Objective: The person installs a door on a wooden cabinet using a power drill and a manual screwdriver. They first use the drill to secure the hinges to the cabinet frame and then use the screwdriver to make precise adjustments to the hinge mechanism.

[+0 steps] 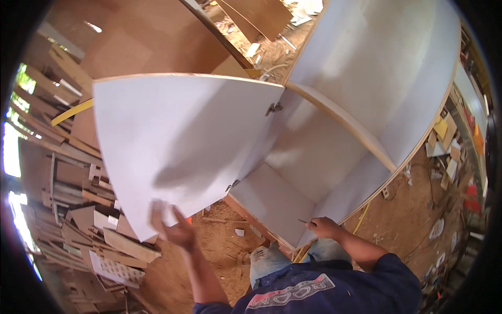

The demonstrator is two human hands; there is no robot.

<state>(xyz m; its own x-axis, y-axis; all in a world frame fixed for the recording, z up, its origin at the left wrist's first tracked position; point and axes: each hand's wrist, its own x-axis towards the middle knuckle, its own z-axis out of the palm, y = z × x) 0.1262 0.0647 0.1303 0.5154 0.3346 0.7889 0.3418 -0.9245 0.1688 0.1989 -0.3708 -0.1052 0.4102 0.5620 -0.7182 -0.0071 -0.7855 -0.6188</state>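
Visibly, a white cabinet [376,63] is positioned at upper right, its door [183,131] opened at centre left. Near the door's lower edge, the blurred left hand [177,228] is held spread; contact cannot be told. By the right hand [324,228], lower centre, a thin object [303,221] is pinched.

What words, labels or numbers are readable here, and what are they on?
Navy shirt: large outlined letters in a red-and-grey print; I won't copy the wording.
White cabinet and its open door: no lettering visible.
Wood scraps: any marks are too small to read.
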